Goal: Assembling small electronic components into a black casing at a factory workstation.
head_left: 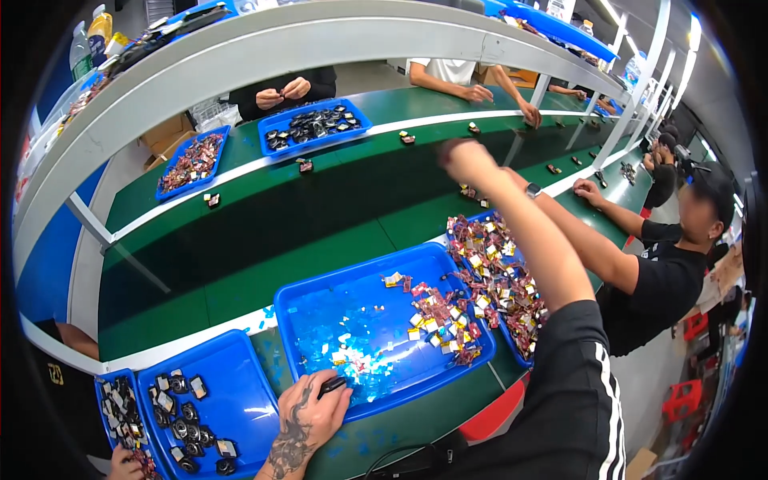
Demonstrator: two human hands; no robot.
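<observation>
My left hand (314, 410), tattooed across its back, is closed around a small black rounded piece (330, 387) at the near left rim of a large blue tray (320, 282). In that tray lie scattered white and blue bits (356, 360) and, on its right side, a heap of small reddish parts with white and yellow pieces (448, 320). My right arm reaches far across the green conveyor belt (336, 208). Motion smears my right hand (470, 164); something dark shows at its fingertips, but what it is I cannot make out.
Left of me, a blue tray (228, 352) holds round black parts; a person's hand (126, 464) is at a smaller tray (100, 400). A fuller tray of reddish parts (496, 264) stands right. Co-workers sit across and to the right. A grey shelf beam (320, 52) spans above the belt.
</observation>
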